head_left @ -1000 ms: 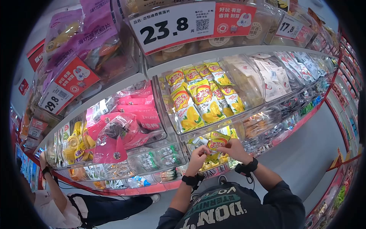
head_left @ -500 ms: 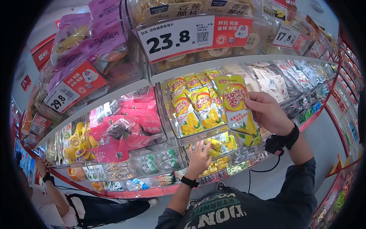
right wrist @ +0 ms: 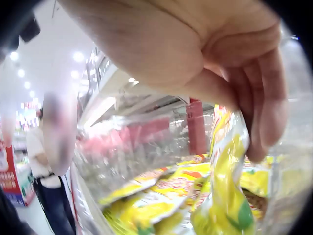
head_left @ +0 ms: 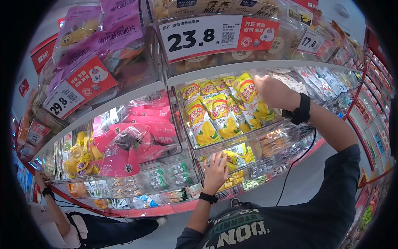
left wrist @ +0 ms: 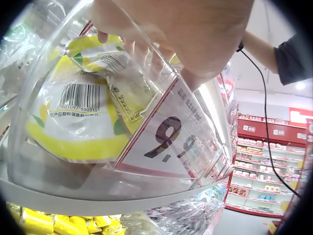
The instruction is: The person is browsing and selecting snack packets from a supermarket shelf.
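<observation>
My right hand (head_left: 275,94) pinches the top edge of a yellow-and-white snack pouch (head_left: 247,92) at the right side of the clear bin of matching pouches (head_left: 219,108). In the right wrist view the fingers of my right hand (right wrist: 244,83) are curled round the top of that pouch (right wrist: 227,181), which hangs upright over others lying in the bin. Lower down, my left hand (head_left: 215,173) rests with spread fingers at the lower bin of yellow packs (head_left: 244,157). The left wrist view shows its fingers behind the clear front, near a pouch with a barcode (left wrist: 73,112).
Pink packs (head_left: 139,145) fill the bin to the left. Above stands a shelf with a large price sign (head_left: 199,39). White packs (head_left: 290,81) lie right of the yellow pouches. Another person (head_left: 54,220) is at the lower left. A cable (head_left: 290,170) hangs from my right wrist.
Both hands were together at the lower bin; my right hand then lifted a pouch and has carried it up into the upper bin. My left hand has stayed low, its fingers spread.
</observation>
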{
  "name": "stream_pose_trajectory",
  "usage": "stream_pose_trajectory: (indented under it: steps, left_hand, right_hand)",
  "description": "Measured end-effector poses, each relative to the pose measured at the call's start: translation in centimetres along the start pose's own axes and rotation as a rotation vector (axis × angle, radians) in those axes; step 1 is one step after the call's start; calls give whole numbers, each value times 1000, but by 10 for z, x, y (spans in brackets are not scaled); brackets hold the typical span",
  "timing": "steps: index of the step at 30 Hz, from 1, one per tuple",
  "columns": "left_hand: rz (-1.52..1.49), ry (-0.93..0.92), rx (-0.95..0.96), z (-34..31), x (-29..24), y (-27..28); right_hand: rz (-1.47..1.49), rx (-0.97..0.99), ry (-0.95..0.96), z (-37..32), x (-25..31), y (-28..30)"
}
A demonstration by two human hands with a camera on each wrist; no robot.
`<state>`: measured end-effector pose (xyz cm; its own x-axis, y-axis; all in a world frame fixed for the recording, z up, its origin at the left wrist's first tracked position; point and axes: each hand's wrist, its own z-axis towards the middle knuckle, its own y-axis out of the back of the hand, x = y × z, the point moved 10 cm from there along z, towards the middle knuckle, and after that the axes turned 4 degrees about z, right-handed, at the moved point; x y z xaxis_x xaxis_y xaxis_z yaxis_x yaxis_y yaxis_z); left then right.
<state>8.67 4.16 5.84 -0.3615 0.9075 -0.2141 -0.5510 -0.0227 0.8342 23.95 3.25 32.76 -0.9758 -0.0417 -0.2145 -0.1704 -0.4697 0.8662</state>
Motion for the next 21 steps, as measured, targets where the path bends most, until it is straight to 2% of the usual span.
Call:
stream_pose_trajectory:
  steps: [1,4,5,8,11,14,15,18,21]
  left_hand:
    - [0,-4,-3,0,0,0]
    - [3,-12,-12,1,-1,2]
    - [-2,-10,-8,1,0,2]
    - [-2,-10,-26,1,-1,6]
    - [-6,-9,-43,1,-2,9]
    - [-20,-3,-27,0,0,6]
    - [-20,-4,-29,0,0,5]
    - [-35,-3,-25,0,1,4]
    - [-40,-11,-23,0,0,3]
  right_hand:
    - [-117,33,103,-2,13,-2]
    - [-306,182,16,8,34,0]
    - [-289,179,-9,10,34,1]
    - [-383,168,84,11,41,-6]
    - [-167,288,264,-4,42,-28]
    - [-134,305,307,-12,48,-32]
    - [-33,292,340,-11,54,-31]
    - [-83,509,220,-17,51,-38]
    - [-34,548,164,-24,41,-56]
